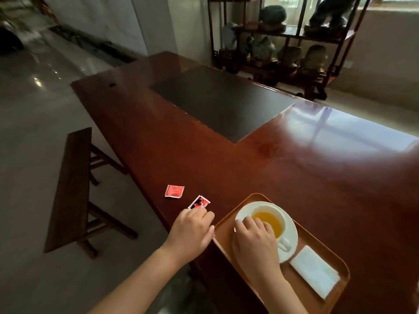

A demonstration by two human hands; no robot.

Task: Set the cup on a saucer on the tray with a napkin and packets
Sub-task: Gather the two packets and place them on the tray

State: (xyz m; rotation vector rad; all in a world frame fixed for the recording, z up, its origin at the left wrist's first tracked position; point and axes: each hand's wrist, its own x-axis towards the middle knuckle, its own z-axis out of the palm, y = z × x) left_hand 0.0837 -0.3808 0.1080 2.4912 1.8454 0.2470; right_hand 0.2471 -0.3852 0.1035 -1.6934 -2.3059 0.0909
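Observation:
A white cup (275, 217) of orange-yellow liquid stands on a white saucer (291, 234) on the brown tray (229, 219). A folded white napkin (315, 270) lies on the tray to the right of the saucer. Two red packets lie on the table left of the tray: one (174, 191) further away, one (199, 202) nearer. My left hand (191, 232) has its fingertips on the near packet. My right hand (255, 241) rests over the near rim of the cup and saucer, hiding that part of them.
The long red-brown table (294, 168) has a dark inset panel (222, 103) at its middle. A wooden bench (72, 184) stands on the floor to the left. A shelf with stones (283, 46) stands behind the table.

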